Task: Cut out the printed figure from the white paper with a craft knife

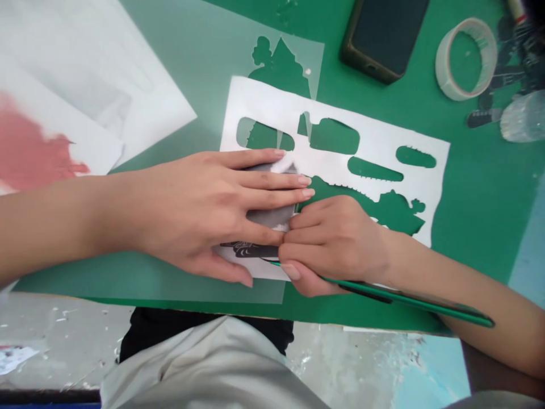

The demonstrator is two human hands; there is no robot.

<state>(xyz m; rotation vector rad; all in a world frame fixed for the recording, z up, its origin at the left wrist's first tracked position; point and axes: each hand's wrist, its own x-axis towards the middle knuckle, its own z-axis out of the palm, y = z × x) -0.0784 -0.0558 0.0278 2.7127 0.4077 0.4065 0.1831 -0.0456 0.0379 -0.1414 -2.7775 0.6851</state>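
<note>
While my left hand (215,210) lay spread over white cut-out paper (330,166) near the green bench's (481,204) front edge, my right grip (330,244) held a slim green tool (443,310).

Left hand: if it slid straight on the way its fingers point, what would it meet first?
The left hand would likely run its index finger into the right hand; whether the two already touch is unclear.

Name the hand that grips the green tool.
The right hand, curled around the slim green tool; the left hand instead lies flat and spread over the cut white sheet.
</note>
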